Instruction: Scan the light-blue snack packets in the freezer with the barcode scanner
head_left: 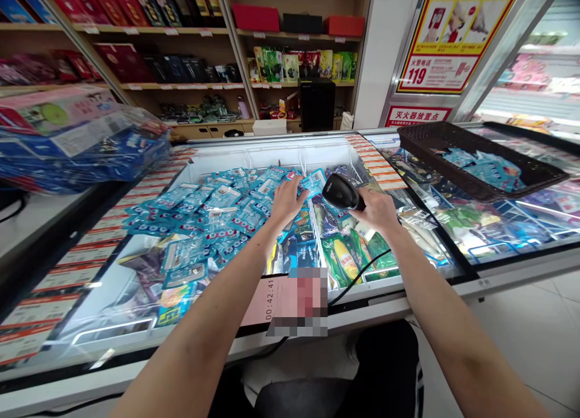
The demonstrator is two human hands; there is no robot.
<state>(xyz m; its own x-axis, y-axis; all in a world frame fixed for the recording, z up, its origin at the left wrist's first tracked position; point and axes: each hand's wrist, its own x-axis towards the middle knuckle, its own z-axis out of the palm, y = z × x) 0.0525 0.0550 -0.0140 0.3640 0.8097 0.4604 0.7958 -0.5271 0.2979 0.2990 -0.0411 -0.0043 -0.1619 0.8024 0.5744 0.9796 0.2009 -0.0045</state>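
Observation:
My right hand (379, 210) is wrapped round the handle of a black barcode scanner (341, 191), whose head points left. From its handle a black cable (362, 274) runs down over the freezer's front edge. Thumb and fingers of my left hand (288, 200) pinch a small light-blue packet (314, 181) in front of the scanner. A spread pile of similar blue packets (222, 208) lies to the left on the freezer's glass top (113, 312). Frozen goods in green bags (347, 258) show below, under the scanner.
A dark brown tray (480, 191) holding several blue packets rests at the right. Plastic-wrapped boxes (77, 143) are stacked at the left. A phone (258, 303) showing a timer lies at the front edge. Stocked shelves (167, 86) stand behind the freezers.

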